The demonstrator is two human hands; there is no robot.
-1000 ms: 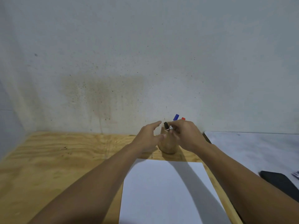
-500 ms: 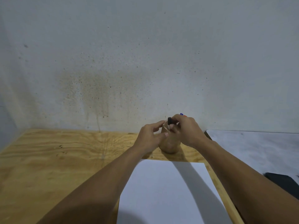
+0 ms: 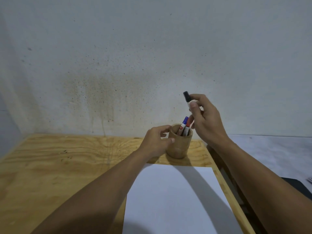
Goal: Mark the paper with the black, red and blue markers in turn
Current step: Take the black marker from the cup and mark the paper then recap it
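Note:
My right hand [image 3: 205, 120] holds the black marker [image 3: 186, 96] up above the wooden cup [image 3: 179, 146], its black cap sticking out past my fingertips. My left hand [image 3: 156, 141] grips the cup's left side, thumb and fingers around it. Inside the cup stand the blue marker [image 3: 184, 123] and the red marker [image 3: 187, 130], the latter partly hidden behind my right hand. A blank white sheet of paper [image 3: 175, 200] lies on the plywood table [image 3: 59, 166] in front of the cup.
A stained grey wall [image 3: 152, 56] rises right behind the cup. To the right of the table's edge is a pale grey surface [image 3: 270, 152] with a black flat object [image 3: 298, 186] near my right forearm.
My right hand has risen from the cup's mouth, lifting the black marker out and well above the cup. The left hand has stayed on the cup. The blue and red markers are uncovered.

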